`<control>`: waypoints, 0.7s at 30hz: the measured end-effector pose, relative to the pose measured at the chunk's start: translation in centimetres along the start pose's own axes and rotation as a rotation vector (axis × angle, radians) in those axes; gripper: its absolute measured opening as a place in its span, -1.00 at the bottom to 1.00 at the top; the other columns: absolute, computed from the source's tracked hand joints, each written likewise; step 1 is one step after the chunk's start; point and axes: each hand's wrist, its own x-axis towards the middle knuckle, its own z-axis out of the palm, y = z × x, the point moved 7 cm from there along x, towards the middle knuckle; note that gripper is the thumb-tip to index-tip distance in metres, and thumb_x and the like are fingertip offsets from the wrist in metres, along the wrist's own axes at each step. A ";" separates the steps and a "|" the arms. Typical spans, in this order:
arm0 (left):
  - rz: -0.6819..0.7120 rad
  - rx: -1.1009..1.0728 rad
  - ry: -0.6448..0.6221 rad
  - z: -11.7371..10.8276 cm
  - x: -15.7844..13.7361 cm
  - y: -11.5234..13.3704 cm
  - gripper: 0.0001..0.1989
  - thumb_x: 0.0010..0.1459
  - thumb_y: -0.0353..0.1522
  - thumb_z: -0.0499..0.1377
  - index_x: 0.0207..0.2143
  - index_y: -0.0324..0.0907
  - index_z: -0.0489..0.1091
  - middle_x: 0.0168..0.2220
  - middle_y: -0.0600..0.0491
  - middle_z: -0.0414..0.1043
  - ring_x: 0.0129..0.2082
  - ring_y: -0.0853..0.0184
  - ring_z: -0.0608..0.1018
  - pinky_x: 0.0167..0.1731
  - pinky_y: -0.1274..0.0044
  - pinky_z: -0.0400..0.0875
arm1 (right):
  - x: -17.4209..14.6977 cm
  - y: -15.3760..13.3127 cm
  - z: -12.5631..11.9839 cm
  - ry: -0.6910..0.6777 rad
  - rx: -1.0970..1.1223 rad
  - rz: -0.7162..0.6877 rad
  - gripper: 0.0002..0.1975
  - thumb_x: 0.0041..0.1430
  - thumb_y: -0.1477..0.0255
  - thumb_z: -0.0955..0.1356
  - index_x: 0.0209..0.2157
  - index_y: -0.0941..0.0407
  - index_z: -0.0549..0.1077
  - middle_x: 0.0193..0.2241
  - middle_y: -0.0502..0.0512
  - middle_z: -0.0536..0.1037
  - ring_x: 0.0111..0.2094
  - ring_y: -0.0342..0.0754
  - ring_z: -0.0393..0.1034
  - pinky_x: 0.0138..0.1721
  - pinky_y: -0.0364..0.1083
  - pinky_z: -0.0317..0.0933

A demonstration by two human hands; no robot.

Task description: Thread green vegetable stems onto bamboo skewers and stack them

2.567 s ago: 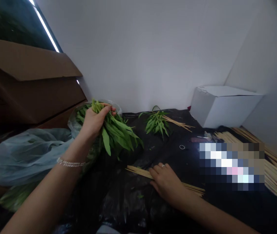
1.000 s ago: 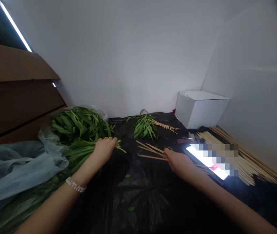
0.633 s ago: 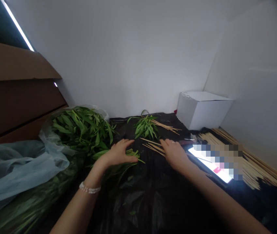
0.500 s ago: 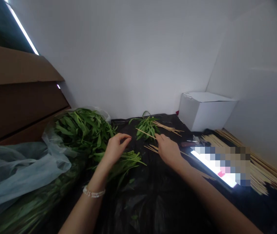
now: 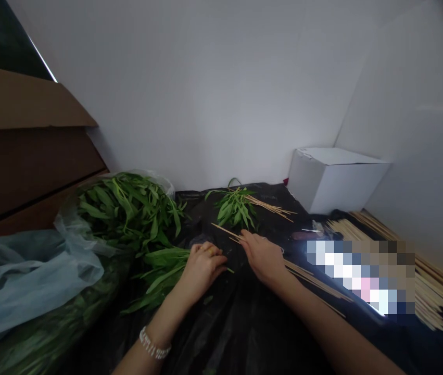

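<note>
No text, label, brand, number or sign can be read anywhere; the plain white cardboard box (image 5: 336, 177) and the brown cardboard carton (image 5: 26, 140) show no print

You have a small bunch of green leafy stems (image 5: 162, 265) lying flat on the black sheet, left of centre. A thin bamboo skewer (image 5: 225, 232) slants just right of it, pointing far-left.

Bright green leafy stems (image 5: 159, 263) lie under the left hand (image 5: 202, 266), pale tan skewers (image 5: 225, 232) at the right hand (image 5: 262, 255), all on a glossy black surface (image 5: 244, 323), with a pale blue bag (image 5: 29, 271) and a white box (image 5: 334, 177) beyond.
</note>
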 end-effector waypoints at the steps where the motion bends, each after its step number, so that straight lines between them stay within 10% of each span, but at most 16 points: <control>1: -0.002 0.016 -0.025 0.2 0.0 0.1 -0.88 0.14 -0.32 0.24 -0.23 -0.02 0.53 -0.21 0.03 0.55 -0.09 0.18 0.43 -0.13 0.31 0.09 | -0.1 -0.1 -0.1 0.002 0.000 -0.004 -0.59 0.41 0.24 0.06 0.12 0.06 0.30 -0.20 0.13 0.55 -0.22 -0.06 0.45 -0.33 -0.17 0.17; 7: -0.039 -0.003 -0.006 -0.2 0.2 -0.4 -0.83 0.23 -0.29 0.14 -0.28 -0.01 0.55 -0.18 0.02 0.55 -0.08 0.18 0.42 -0.10 0.31 0.12 | -0.2 -0.2 -0.9 0.031 0.023 -0.017 -0.61 0.41 0.26 0.08 0.09 0.07 0.33 -0.24 0.11 0.57 -0.26 -0.05 0.46 -0.34 -0.17 0.18; 15: -0.387 0.034 0.485 -4.7 -1.8 -5.4 -0.73 0.26 -0.24 0.07 -0.17 -0.06 0.55 -0.24 -0.04 0.56 -0.13 0.16 0.46 -0.14 0.36 0.25 | -1.0 -1.2 -2.0 0.245 0.244 -0.180 -0.62 0.40 0.40 0.09 0.07 0.19 0.38 -0.24 0.18 0.54 -0.23 -0.06 0.45 -0.19 -0.16 0.25; 21: -0.539 -0.472 0.610 -4.8 -2.6 -7.9 -0.74 0.16 -0.21 0.16 -0.21 -0.14 0.55 -0.37 0.01 0.60 -0.28 0.21 0.57 -0.19 0.42 0.37 | -1.6 -2.5 -1.4 0.222 0.211 -0.260 -0.61 0.40 0.39 0.10 0.12 0.17 0.35 -0.22 0.18 0.58 -0.27 -0.07 0.48 -0.14 -0.13 0.29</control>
